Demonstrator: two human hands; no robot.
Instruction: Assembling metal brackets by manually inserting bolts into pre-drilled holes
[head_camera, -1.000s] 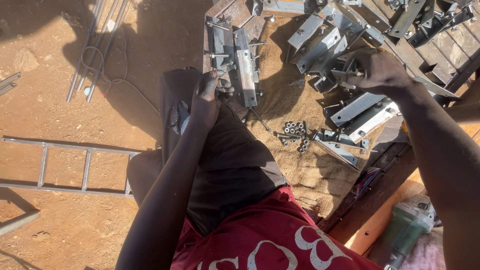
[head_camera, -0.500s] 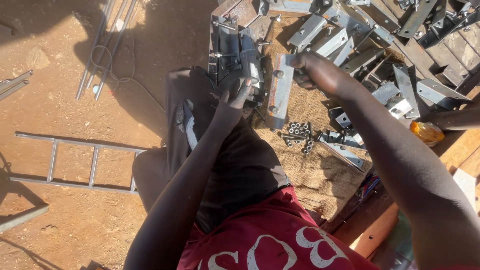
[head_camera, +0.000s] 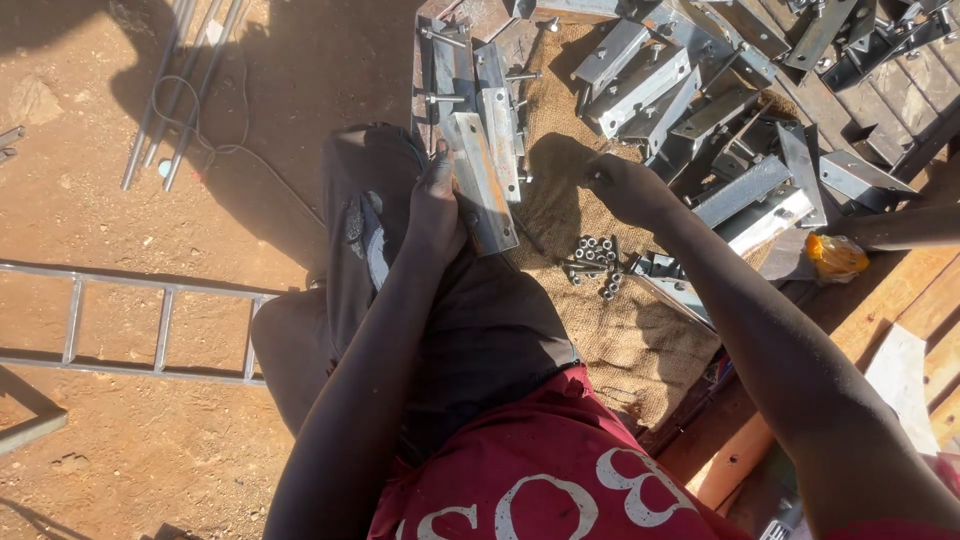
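My left hand (head_camera: 437, 205) grips a rusty-edged metal bracket (head_camera: 480, 180) against my knee, while my right hand (head_camera: 625, 188) is pinched around something small, perhaps a bolt, though shadow hides it. Just below my right hand lies a cluster of nuts and bolts (head_camera: 593, 265) on burlap sacking (head_camera: 640, 340). Beyond both hands, a pile of brackets (head_camera: 700, 100) mostly looks unfitted, so much work seems left.

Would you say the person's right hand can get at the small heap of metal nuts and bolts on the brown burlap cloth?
Probably yes: the right hand hovers just above the nuts and bolts, with only bare burlap cloth between.
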